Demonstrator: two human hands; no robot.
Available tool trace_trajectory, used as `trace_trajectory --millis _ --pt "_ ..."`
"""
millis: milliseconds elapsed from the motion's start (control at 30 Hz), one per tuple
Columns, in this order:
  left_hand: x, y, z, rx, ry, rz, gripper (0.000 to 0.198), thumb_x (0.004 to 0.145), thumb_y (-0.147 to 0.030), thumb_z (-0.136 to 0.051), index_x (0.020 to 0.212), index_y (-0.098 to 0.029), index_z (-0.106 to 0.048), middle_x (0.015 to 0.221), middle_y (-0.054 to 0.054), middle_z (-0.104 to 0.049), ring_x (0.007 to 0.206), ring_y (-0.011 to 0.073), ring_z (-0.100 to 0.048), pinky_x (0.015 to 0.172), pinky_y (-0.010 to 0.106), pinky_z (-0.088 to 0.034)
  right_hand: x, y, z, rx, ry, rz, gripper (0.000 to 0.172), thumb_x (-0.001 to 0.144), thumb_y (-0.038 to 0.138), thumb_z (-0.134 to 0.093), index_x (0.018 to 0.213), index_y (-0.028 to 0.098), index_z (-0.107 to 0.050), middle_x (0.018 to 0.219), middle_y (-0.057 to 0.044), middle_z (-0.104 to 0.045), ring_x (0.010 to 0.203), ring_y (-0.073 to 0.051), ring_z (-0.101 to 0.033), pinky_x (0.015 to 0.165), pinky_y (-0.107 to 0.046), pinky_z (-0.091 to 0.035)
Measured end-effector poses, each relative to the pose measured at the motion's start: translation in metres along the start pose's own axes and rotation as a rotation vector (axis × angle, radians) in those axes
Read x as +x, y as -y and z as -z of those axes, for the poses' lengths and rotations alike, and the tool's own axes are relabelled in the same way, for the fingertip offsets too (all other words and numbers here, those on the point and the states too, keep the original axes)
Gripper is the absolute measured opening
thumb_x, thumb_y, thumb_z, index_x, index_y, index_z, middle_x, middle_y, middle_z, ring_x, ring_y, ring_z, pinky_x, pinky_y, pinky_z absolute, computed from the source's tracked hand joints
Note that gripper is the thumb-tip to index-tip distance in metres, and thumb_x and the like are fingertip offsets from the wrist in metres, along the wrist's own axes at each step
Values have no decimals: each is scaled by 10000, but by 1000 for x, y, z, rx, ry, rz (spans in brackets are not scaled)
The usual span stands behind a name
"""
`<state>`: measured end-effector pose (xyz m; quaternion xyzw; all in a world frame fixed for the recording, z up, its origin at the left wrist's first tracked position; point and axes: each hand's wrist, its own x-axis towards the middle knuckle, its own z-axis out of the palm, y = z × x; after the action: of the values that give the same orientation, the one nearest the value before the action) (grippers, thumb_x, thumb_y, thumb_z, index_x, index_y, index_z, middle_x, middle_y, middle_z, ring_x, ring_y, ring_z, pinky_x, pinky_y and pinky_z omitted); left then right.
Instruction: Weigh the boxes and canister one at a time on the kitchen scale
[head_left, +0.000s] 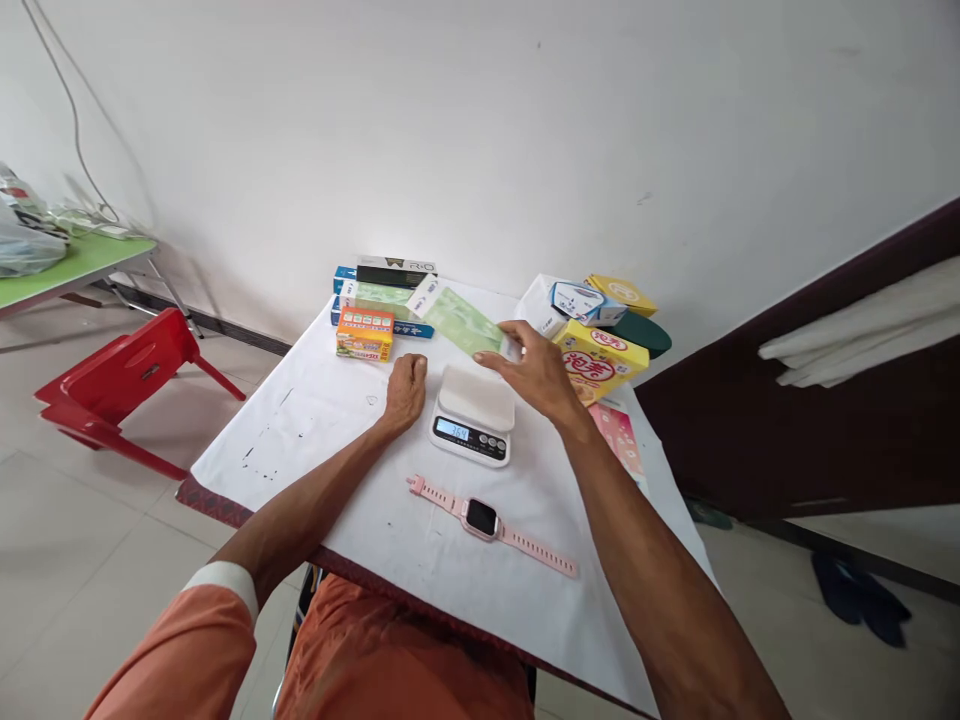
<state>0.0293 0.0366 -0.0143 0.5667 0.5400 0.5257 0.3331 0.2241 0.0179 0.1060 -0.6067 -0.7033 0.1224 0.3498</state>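
My right hand point(534, 372) grips the near end of a long green box point(456, 318) and holds it tilted in the air just above a small white kitchen scale point(474, 412), whose display is lit. My left hand point(406, 390) rests curled in a loose fist on the white table cover point(322, 420), left of the scale, with nothing visible in it. A pink smartwatch point(484, 518) lies flat in front of the scale.
Stacked boxes stand at the back: an orange one point(365, 334), green and blue ones point(375, 296), a black one point(396, 270). At the right are a yellow box point(600, 362), a blue-white box point(581, 300) and a pink packet point(619, 438). A red chair point(124, 385) lies tipped on the floor at left.
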Motion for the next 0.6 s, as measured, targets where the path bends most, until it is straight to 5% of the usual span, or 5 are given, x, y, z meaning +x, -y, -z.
trace_trajectory --millis 167,333,600 --pt "2 1 1 -136 -24 53 492 1099 -602 -378 954 -215 -644 1028 94 -698 909 203 -665 896 358 -552 -49 -40 30 -71 -12 -47 534 776 505 -810 1206 203 -709 1251 -130 -757 1139 -344 -690 1003 -506 -533" --pt "2 -3 3 -187 -58 70 637 1072 -714 -305 978 -192 -658 1065 132 -724 937 218 -692 893 376 -577 -70 -59 18 -65 32 -23 490 809 512 -789 1172 193 -710 1242 -151 -752 1182 -358 -675 1039 -524 -518" --pt "3 -3 6 -179 -27 95 639 1065 -723 -326 990 -185 -663 1085 139 -734 921 213 -703 868 367 -579 -66 -71 -3 -82 74 0 522 795 425 -802 1237 172 -690 1296 -175 -728 1227 -365 -665 1070 -542 -511"
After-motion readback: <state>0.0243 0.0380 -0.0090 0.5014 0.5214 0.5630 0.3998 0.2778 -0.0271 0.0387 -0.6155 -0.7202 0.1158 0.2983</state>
